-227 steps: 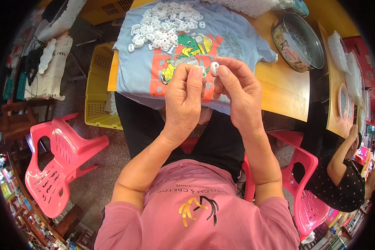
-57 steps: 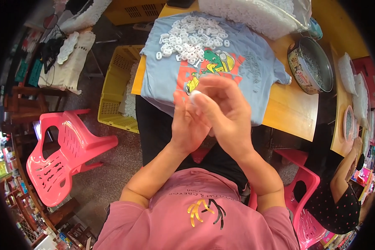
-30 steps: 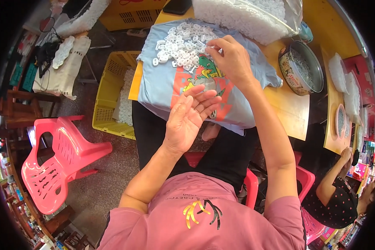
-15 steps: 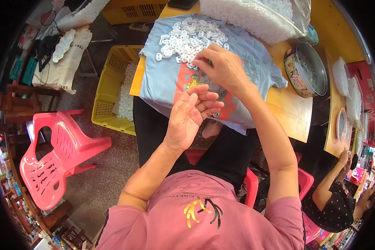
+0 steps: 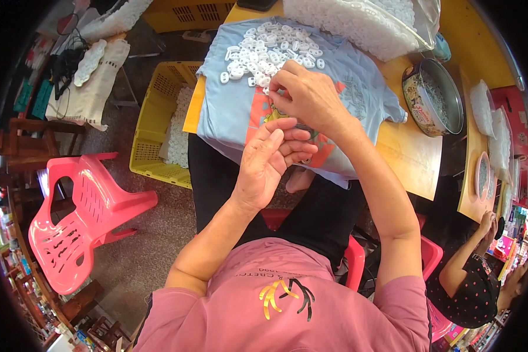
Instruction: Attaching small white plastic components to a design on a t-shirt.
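Note:
Loose white plastic pieces (image 5: 270,50), small ovals with two holes, lie heaped on a light blue printed shirt (image 5: 220,117) spread over the table. My right hand (image 5: 308,97) is at the near edge of the heap, back upward, with thumb and forefinger pinched together. Whatever sits between those fingertips is too small or hidden to make out. Closer to me, my left hand (image 5: 267,158) is turned palm up. Its thumb presses toward the forefinger while the other fingers curl loosely, and I cannot make out what it holds.
A large clear bag of white pieces (image 5: 358,26) stands at the back of the yellow table (image 5: 413,158). To the right is a round tin (image 5: 416,97) of small metal-looking bits. A yellow crate (image 5: 149,123) and a pink chair (image 5: 88,217) stand left; another person (image 5: 466,281) sits right.
My right hand's fingers have drawn closer together by the edge of the heap. My left hand has stayed almost in place.

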`<state>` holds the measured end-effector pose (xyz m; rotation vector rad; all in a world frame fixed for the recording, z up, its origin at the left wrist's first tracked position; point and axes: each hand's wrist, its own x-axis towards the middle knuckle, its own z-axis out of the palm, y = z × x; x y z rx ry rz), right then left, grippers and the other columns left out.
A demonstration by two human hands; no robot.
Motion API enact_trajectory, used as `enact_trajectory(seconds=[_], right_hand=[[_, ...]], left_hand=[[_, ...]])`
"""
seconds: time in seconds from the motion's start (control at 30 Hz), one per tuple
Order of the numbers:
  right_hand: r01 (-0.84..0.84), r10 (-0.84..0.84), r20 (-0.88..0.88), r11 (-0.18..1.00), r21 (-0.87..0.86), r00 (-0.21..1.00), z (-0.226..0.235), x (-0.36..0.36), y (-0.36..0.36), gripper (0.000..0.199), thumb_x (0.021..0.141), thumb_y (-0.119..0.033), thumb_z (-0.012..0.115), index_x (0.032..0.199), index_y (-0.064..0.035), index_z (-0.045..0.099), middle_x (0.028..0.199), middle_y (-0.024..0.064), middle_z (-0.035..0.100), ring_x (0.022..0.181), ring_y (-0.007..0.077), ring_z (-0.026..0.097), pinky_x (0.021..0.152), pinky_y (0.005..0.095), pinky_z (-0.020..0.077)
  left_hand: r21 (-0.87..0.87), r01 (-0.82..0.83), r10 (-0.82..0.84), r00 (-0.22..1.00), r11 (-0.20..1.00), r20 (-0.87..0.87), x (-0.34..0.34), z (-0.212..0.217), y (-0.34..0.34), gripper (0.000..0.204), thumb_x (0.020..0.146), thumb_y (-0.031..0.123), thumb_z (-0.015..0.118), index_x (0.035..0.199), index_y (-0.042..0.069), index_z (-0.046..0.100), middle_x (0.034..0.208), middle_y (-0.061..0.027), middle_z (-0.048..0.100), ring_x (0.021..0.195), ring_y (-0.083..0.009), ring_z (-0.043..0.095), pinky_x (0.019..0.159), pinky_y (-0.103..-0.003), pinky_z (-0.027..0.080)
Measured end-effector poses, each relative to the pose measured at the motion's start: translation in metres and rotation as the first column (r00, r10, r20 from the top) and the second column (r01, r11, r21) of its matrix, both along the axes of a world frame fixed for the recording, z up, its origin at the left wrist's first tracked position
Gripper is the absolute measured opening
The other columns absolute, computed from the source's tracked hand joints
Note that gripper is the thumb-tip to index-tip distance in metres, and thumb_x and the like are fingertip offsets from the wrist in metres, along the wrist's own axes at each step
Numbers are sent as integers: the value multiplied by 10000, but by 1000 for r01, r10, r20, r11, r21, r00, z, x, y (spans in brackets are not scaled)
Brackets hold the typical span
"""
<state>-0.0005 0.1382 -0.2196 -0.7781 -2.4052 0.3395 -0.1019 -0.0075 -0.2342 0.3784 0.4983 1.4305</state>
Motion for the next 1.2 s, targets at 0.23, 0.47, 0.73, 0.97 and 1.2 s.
enact_trajectory(seconds=[0.23, 0.47, 0.73, 0.97, 1.2], right_hand=[[-57, 57, 1, 998, 16, 998, 5, 1, 2, 101, 803, -204, 685, 818, -104, 684, 820, 67, 614, 698, 288, 651, 590, 401, 515], [-51, 49, 61, 998, 44, 997, 4, 2, 2, 126, 801, -239, 700, 839, -119, 703, 807, 53, 616, 717, 265, 657, 596, 387, 514], [-120, 42, -179, 886, -448, 983, 10, 7, -2, 151, 859, -185, 697, 947, -64, 709, 820, 28, 650, 662, 133, 602, 579, 289, 472], [-346, -349, -489, 398, -849, 799, 36, 50, -36, 270, 898, -150, 676, 1126, -6, 671, 852, 13, 643, 674, 45, 520, 610, 200, 441], [-496, -680, -473, 182, -849, 560, 30, 69, -67, 217, 916, -141, 659, 1100, -27, 647, 945, 46, 675, 693, 61, 563, 615, 216, 477]], left_hand=[[-3, 3, -3, 1000, 1000, -13, -1, -1, 1, 316, 1025, 209, 451, 1273, 14, 471, 1131, -181, 618, 1025, -297, 649, 919, -398, 512], [16, 5, -5, 999, 1000, -34, 0, -1, 1, 304, 1028, 201, 443, 1264, 12, 479, 1114, -182, 622, 1016, -297, 653, 903, -392, 518], [-40, -18, 14, 995, 999, -94, 0, 6, 0, 278, 1022, 184, 470, 1238, 10, 498, 1086, -172, 630, 987, -278, 662, 877, -377, 530], [-60, -113, 68, 861, 992, -503, 8, 27, 8, 210, 985, 95, 558, 1177, 15, 527, 998, -74, 612, 887, -129, 627, 783, -275, 532], [101, -145, 176, 825, 984, -538, 31, 25, 18, 207, 942, 30, 616, 1130, 41, 531, 1033, -33, 580, 881, -65, 569, 743, -220, 496]])
